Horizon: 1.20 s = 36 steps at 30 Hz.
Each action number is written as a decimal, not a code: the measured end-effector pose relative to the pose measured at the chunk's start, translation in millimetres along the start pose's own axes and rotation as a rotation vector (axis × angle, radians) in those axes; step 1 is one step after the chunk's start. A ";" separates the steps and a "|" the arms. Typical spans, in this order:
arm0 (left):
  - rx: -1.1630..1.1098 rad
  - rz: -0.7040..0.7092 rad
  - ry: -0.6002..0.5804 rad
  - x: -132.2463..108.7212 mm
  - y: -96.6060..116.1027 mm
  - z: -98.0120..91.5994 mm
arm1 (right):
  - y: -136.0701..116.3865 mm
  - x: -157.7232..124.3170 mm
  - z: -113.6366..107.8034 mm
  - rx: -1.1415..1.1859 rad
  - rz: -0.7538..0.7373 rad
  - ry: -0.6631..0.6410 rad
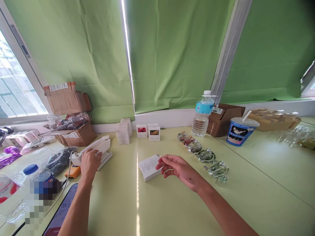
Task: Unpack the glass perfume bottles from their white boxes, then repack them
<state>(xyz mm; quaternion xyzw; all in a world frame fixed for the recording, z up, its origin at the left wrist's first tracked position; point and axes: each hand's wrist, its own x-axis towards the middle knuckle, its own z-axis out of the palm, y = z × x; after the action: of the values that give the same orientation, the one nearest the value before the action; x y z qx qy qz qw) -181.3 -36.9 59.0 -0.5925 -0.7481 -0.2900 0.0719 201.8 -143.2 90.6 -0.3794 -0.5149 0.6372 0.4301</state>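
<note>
My left hand (pixel 91 162) lies over white flat items (pixel 102 146) at the left, its fingers bent forward and apart on them. Whether it grips one is hard to see. Beside its wrist are a white plug with a cable (pixel 75 158) and an orange object (pixel 73 171). A small white box (pixel 149 167) with fine print lies flat near the middle of the table. At the box's right edge is my right hand (pixel 173 167), fingers loosely curved and apart, holding nothing that shows.
Small upright boxes (pixel 154 133) stand near the wall. A row of shiny, clear-wrapped pieces (pixel 206 155) runs along the right, near a water bottle (pixel 199 124) and a blue cup (pixel 240 132). Cardboard boxes (pixel 76 136), a phone (pixel 61 211) and a capped bottle (pixel 31 169) crowd the left.
</note>
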 end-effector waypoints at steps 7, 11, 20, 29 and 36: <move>0.073 -0.012 0.118 -5.2 8.0 -13.1 | -1.8 -1.8 3.9 -0.066 0.012 -0.005; 0.159 -0.001 0.125 -12.3 13.0 -13.4 | 2.3 -1.8 3.2 -0.094 0.012 -0.045; 0.301 -0.080 -0.015 -17.8 15.8 -2.4 | 6.8 -1.4 5.7 -0.123 0.028 -0.087; 0.287 -0.095 0.000 -19.2 16.5 -2.9 | 4.8 -3.6 8.6 -0.133 0.031 -0.066; 0.243 -0.127 0.160 -20.7 21.6 -7.0 | 13.6 3.6 5.1 -0.322 -0.057 0.050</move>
<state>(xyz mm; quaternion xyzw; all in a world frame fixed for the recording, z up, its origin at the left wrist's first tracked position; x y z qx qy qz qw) -157.0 -55.2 62.9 -0.5059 -0.8055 -0.2476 0.1842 193.8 -142.9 78.0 -0.4444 -0.6101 0.5243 0.3943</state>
